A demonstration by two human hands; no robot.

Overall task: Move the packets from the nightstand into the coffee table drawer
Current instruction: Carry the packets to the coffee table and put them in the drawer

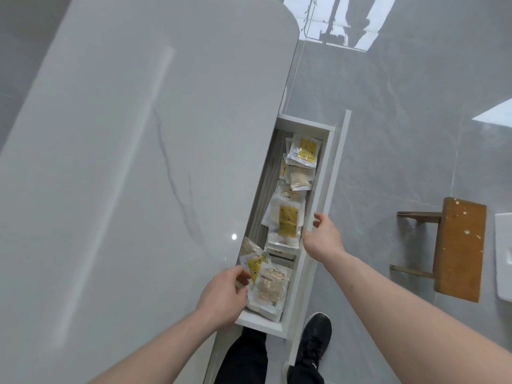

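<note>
The white coffee table drawer [328, 189] stands pulled out from under the grey marble top [124, 162]. Several clear packets with yellow labels lie along it, one near the far end [304, 151] and one in the middle [288, 220]. At the near end my left hand [221, 295] pinches a yellow-labelled packet [256, 266] that lies over another pale packet [271, 289]. My right hand [322, 236] grips the drawer's front panel about midway, thumb on the outer side, fingers hidden over the edge.
A small brown wooden stool [457, 250] stands on the grey tiled floor to the right, with a white object [502, 256] at the frame edge beyond it. My legs and a black shoe [313, 345] are below the drawer.
</note>
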